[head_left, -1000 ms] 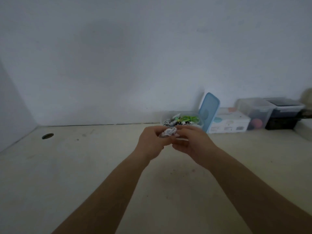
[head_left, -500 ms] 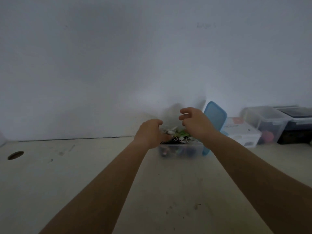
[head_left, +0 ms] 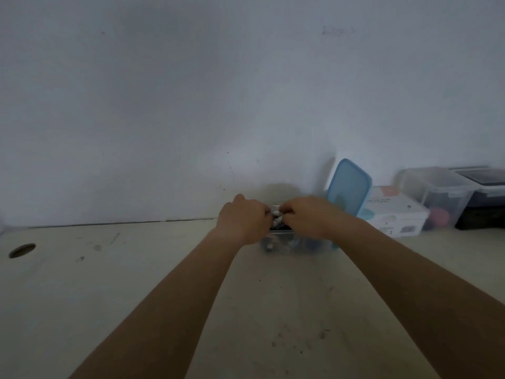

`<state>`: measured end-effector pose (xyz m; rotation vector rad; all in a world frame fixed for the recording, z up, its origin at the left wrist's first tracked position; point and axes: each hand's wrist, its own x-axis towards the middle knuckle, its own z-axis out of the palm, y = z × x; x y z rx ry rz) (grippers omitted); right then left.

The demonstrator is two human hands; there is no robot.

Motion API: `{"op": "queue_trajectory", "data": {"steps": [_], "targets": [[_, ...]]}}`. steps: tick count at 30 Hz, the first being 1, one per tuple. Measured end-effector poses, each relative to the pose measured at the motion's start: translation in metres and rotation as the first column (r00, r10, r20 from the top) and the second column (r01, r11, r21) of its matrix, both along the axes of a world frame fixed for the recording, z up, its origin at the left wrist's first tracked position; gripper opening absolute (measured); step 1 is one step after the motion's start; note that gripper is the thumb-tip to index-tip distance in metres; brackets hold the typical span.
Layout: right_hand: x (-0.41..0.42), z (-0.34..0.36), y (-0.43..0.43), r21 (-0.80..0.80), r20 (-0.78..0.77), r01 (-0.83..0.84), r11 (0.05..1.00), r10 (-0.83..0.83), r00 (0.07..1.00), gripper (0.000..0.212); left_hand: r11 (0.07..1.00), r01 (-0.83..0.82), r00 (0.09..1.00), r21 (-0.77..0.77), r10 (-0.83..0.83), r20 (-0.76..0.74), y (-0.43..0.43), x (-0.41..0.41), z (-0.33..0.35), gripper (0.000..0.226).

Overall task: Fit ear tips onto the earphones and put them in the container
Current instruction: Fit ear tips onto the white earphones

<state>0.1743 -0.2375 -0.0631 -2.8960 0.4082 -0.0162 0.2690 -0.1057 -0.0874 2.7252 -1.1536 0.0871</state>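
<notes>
Holds the earphones between left hand and right hand, right over the open top of the container, toward its left part. Curls the fingers of both hands in on the small white bundle and seems to pinch it from either side. Shows only backs and knuckles, so cannot tell which fingers do the pinching, nor whether the fitting step is done: too small, too blurred.

Turns on one relation: bundle straight above container, with only dark, blurred contents below it inside the walls. Calls, most likely, for a short lowering straight down and then a letting go. Favours neither hand: equally near the bundle, equally near the rim. Sets the container's long side left to right along the wall, at the far edge of the tabletop, so leaves room on both sides of the drop.

Leans the blue lid upright just right of the container, near the right hand but clear of the opening. Risks a snag only if a loose cord catches a finger on release.
</notes>
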Motion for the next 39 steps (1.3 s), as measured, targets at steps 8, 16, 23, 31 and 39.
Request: {"op": "queue_trajectory", "data": {"steps": [8,16,23,31,39], "targets": [[-0.011,0.000,-0.004,0.131,0.054,-0.046,0.990,0.040,0.998,0.030,0.995,0.035,0.998,-0.092,-0.030,0.059,-0.004,-0.001,-0.008,0.035],[-0.061,0.018,-0.012,0.198,0.684,0.005,0.980,-0.142,0.716,0.027,0.950,0.037,0.999,-0.311,-0.033,0.018,0.010,-0.022,-0.008,0.032],[-0.079,0.009,-0.035,0.366,0.685,0.303,0.880,-0.475,0.552,0.062,0.923,-0.108,0.982,-0.369,0.043,-0.181,0.011,-0.044,-0.007,0.043],[-0.075,-0.003,-0.029,0.304,0.501,0.203,0.931,-0.338,0.796,0.023,0.865,-0.233,0.950,-0.445,0.105,-0.293,0.018,-0.050,-0.004,0.057],[-0.066,-0.001,-0.006,-0.003,0.723,0.088,0.996,-0.059,0.689,0.015,0.806,-0.275,0.901,-0.525,0.025,-0.434,0.028,-0.042,-0.007,0.067]]}}
